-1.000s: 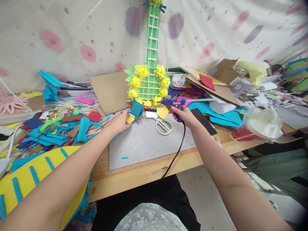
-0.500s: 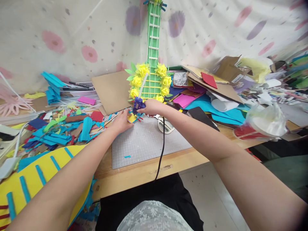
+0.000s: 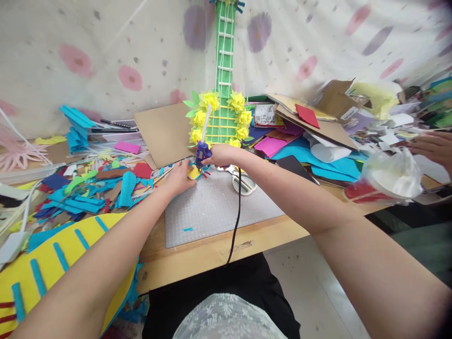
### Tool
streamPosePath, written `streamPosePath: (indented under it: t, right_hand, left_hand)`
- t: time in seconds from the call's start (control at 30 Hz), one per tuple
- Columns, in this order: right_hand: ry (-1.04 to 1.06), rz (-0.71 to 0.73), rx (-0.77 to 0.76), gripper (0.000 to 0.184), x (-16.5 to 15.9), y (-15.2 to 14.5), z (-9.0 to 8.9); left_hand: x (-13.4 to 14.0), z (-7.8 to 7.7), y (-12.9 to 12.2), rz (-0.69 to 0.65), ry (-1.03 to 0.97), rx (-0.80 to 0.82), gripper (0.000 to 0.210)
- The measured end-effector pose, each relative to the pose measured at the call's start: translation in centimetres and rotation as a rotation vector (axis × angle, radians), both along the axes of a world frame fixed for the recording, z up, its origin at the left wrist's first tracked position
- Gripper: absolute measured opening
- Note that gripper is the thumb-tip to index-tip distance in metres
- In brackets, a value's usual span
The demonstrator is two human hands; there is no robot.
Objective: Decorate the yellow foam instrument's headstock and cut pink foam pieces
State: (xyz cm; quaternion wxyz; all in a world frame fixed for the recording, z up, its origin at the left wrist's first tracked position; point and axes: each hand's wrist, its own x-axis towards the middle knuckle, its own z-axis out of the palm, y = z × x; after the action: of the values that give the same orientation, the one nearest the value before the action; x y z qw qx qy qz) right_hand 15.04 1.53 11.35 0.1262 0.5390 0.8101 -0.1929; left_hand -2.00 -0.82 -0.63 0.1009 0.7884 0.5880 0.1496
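Observation:
My right hand [image 3: 223, 155] is wrapped round a blue hot glue gun [image 3: 202, 152], a white glue stick poking up from its back. The gun's nozzle points down at a small yellow craft piece [image 3: 194, 173] with blue and red bits at its edge. My left hand [image 3: 181, 177] grips that piece from the left, close to the mat; its fingertips are partly hidden. Behind both hands stands a green paper guitar [image 3: 225, 61] trimmed with yellow flowers and white strings. White-handled scissors [image 3: 243, 184] lie to the right of my right hand.
A grey cutting mat [image 3: 212, 214] covers the table's front part. Colourful scraps [image 3: 76, 200] heap up on the left, above a large yellow striped piece [image 3: 67, 235]. Paper and cardboard [image 3: 318, 125] pile up right, near a plastic-wrapped tub [image 3: 381, 181]. The black cord [image 3: 236, 226] hangs over the edge.
The glue gun has tilted slightly, its glue stick leaning less to the right. Another person's hand has come into view at the far right. My left hand holds almost still.

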Motion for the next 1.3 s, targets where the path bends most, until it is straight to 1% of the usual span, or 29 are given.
streamPosePath:
  t: [0.23, 0.33, 0.5, 0.8, 0.97, 1.1, 1.3]
  right_hand:
    - [0.020, -0.006, -0.005, 0.040, 0.3, 0.5, -0.2]
    - [0.022, 0.008, -0.028, 0.039, 0.3, 0.7, -0.1]
    - [0.020, 0.010, -0.024, 0.039, 0.0, 0.9, -0.1]
    - [0.080, 0.013, -0.005, 0.042, 0.2, 1.8, -1.3]
    - [0.075, 0.015, -0.001, 0.043, -0.1, 1.5, -1.0]
    - [0.073, 0.021, -0.001, 0.043, -0.1, 1.6, -1.1]
    - [0.074, -0.014, -0.047, 0.037, 0.4, 1.6, -0.6]
  left_hand:
    - [-0.2, -0.3, 0.2, -0.018, -0.003, 0.009, 0.052]
    - [-0.2, -0.4, 0.2, -0.010, 0.002, 0.011, 0.054]
    - [-0.2, -0.6, 0.2, 0.009, -0.004, 0.005, 0.055]
    - [0.0, -0.2, 0.0, 0.009, 0.004, 0.004, 0.051]
    - [0.0, -0.1, -0.1, 0.023, 0.002, -0.006, 0.055]
    - [0.1, 0.0, -0.1, 0.004, -0.001, -0.004, 0.054]
    - [-0.1, -0.1, 0.1, -0.005, 0.013, 0.003, 0.052]
